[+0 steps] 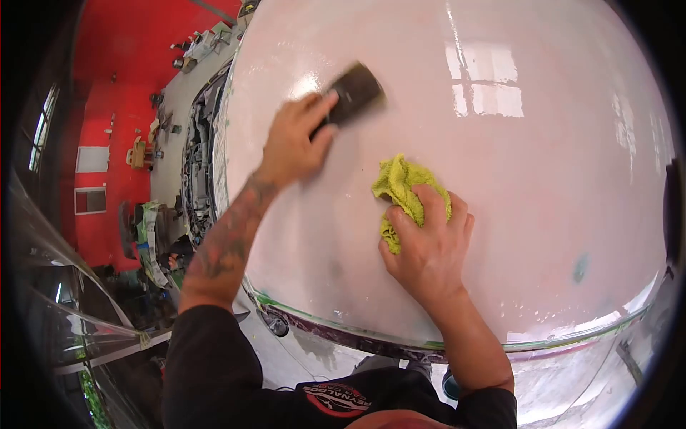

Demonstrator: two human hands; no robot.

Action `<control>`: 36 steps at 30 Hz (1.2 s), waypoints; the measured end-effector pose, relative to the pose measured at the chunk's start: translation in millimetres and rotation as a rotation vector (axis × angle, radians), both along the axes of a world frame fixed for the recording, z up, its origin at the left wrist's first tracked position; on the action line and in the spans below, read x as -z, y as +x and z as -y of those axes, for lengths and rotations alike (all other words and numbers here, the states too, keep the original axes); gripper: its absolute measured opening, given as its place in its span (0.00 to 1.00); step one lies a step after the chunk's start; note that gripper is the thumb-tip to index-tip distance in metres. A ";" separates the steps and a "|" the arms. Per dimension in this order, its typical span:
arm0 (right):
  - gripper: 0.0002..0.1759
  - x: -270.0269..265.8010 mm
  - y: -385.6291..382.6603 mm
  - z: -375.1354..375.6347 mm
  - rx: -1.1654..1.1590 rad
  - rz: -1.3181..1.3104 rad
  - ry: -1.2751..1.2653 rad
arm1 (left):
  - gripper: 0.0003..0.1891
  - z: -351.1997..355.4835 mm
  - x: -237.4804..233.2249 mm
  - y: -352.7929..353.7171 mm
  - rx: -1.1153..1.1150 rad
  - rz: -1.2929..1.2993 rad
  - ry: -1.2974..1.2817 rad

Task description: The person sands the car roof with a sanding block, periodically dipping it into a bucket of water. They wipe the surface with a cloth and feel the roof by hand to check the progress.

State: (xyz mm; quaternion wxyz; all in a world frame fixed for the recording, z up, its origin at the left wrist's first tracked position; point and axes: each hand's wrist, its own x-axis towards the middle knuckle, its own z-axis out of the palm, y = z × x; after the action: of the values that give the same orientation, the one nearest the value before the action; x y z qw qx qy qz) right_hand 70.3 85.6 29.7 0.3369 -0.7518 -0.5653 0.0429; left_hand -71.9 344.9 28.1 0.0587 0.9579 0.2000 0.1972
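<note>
Mid-sanding, we judge: our left hand (291,141) clamps its fingers on the dark block (356,91) at the pink panel's (543,214) upper middle, our right hand (429,252) closes its fingers over the yellow cloth (401,184) at the panel's centre, and the next stroke calls for flat, even pressure.

We only get one view here: a fisheye cam on the head, facing forward and down, really close over the panel (514,214), with the wall (121,43) squeezed along the left edge.
</note>
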 end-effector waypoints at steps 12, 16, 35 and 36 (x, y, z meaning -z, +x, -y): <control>0.20 0.9 0.5 0.9 0.001 -0.029 0.013 | 0.29 112.0 5.8 -68.2 -0.065 -0.061 -0.068; 0.20 1.2 0.3 0.2 -0.008 -0.033 0.014 | 0.30 94.6 -2.5 -81.6 0.045 -0.143 -0.029; 0.20 1.6 -2.3 0.4 0.008 0.003 0.011 | 0.28 -118.6 -1.5 9.1 -0.373 0.024 -0.093; 0.20 1.7 -1.5 1.1 0.008 0.001 0.015 | 0.27 -139.3 -0.5 16.8 -0.509 0.030 -0.153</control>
State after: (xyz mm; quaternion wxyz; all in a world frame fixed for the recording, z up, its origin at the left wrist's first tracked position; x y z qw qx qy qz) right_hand 68.8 84.5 28.0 0.3424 -0.7515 -0.5627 0.0372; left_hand -55.1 484.2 28.6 0.0823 0.8665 0.4479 0.2043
